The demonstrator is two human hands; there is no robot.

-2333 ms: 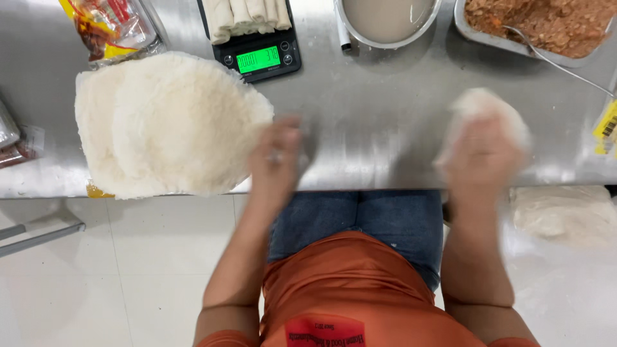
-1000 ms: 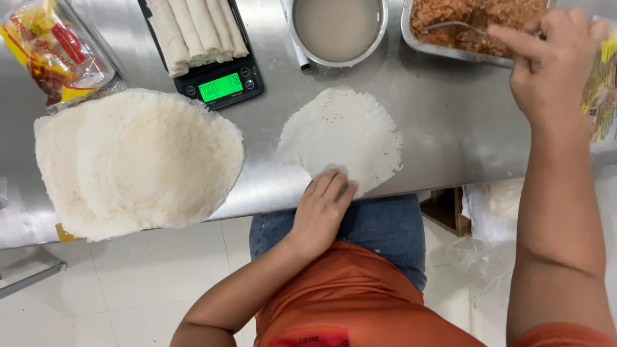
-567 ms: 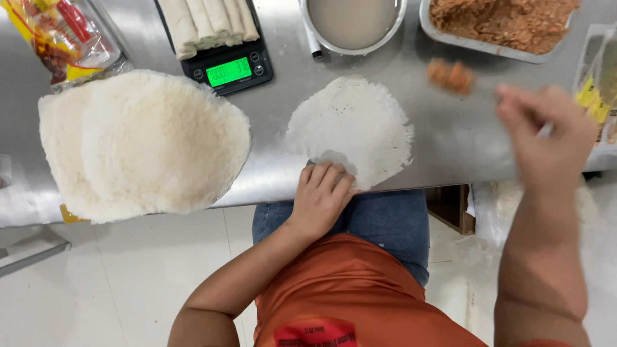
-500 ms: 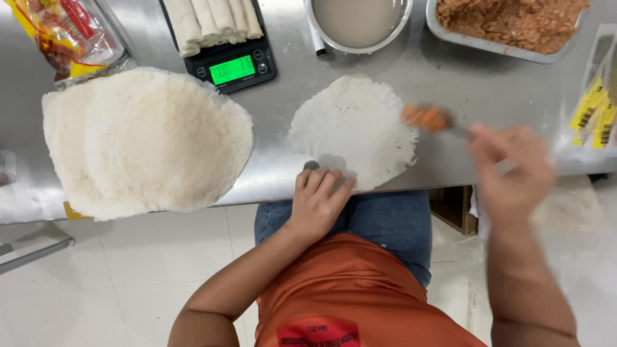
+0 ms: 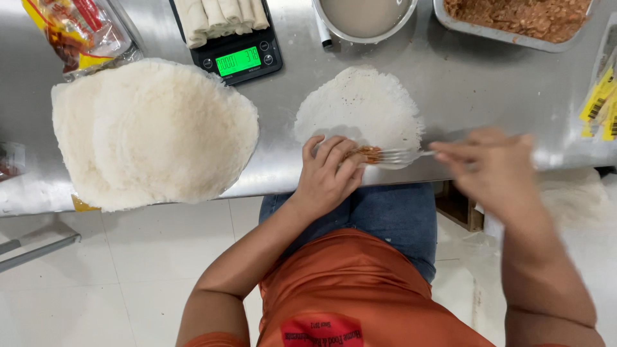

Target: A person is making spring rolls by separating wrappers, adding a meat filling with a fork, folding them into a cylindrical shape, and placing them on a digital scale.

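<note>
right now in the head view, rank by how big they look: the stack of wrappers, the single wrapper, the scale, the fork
1. stack of wrappers
2. single wrapper
3. scale, its top partly covered by rolls
4. fork

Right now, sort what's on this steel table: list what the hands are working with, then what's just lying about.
In use: left hand, right hand, metal fork carrying brown filling, single round white wrapper.
Lying about: wrapper stack, black scale, snack packet, grey-liquid bowl.

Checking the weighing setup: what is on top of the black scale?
Pale rolled wrappers lie side by side on the black scale; its green display shows. The platform beneath them is covered.
</note>
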